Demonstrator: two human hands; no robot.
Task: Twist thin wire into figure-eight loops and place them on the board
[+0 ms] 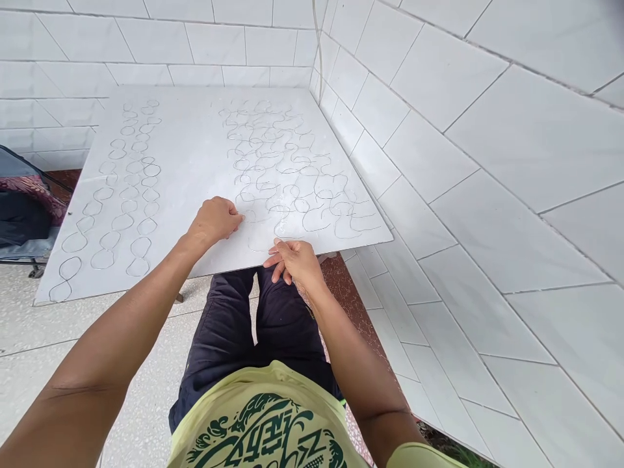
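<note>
Ordered rows of wire figure-eights [121, 195] occupy the left of the white surface [195, 130]. The tangled wire pile [287, 175] at right remains, so the work is judged roughly half complete. The left hand [217, 221] rests at the pile's edge, fingers curled together. The right hand [295, 260] appears to pinch a wire loop [260, 246] near the front edge.

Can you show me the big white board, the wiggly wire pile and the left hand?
Big flat white board [195, 149]: head view, bare middle of its top.
Tangled pile of thin grey wire loops [283, 169]: head view, middle of the tangle.
Left hand [217, 220]: head view, back of the hand.
</note>
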